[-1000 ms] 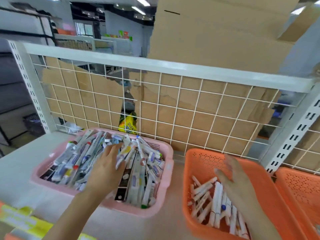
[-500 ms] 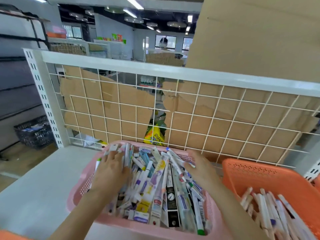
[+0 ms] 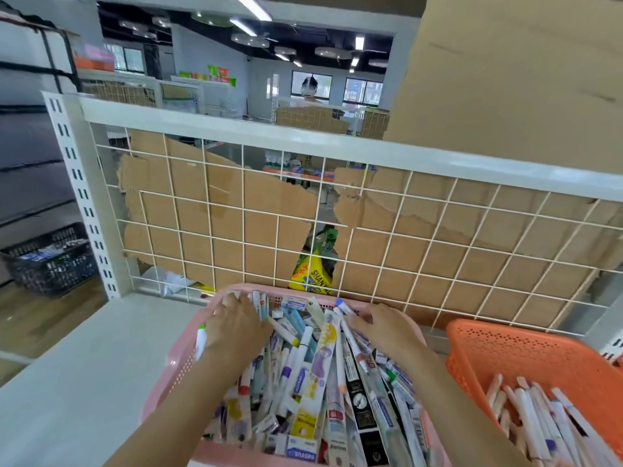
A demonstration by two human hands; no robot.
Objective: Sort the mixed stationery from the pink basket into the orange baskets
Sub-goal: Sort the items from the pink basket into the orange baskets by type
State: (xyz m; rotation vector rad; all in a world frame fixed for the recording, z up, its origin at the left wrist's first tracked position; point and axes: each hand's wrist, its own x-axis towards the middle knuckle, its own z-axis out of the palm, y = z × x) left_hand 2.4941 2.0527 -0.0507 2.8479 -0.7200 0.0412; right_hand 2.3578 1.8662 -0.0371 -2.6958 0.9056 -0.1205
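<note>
I'm watching both hands, set apart, working the far end of the pink basket (image 3: 175, 362). Left hand (image 3: 236, 328) is lying flat on the mixed stationery (image 3: 303, 382), probably raking for a pick. Right hand (image 3: 387, 332) is digging in, and I can't tell if it's gripping. Orange basket (image 3: 505, 345) is sitting just to the right, so drops stay short.

Setting: shop or stockroom floor. Evidence: white retail shelving with slotted upright (image 3: 81, 197) and wire grid back panel (image 3: 371, 237), cardboard sheets (image 3: 259, 230) behind it. Further shelf rows at rear carry coloured packaged goods (image 3: 215, 74). Ceiling strip lights (image 3: 251, 6). Black basket (image 3: 50, 261) of stock on the floor. Pink basket (image 3: 175, 362) of packaged stationery.
</note>
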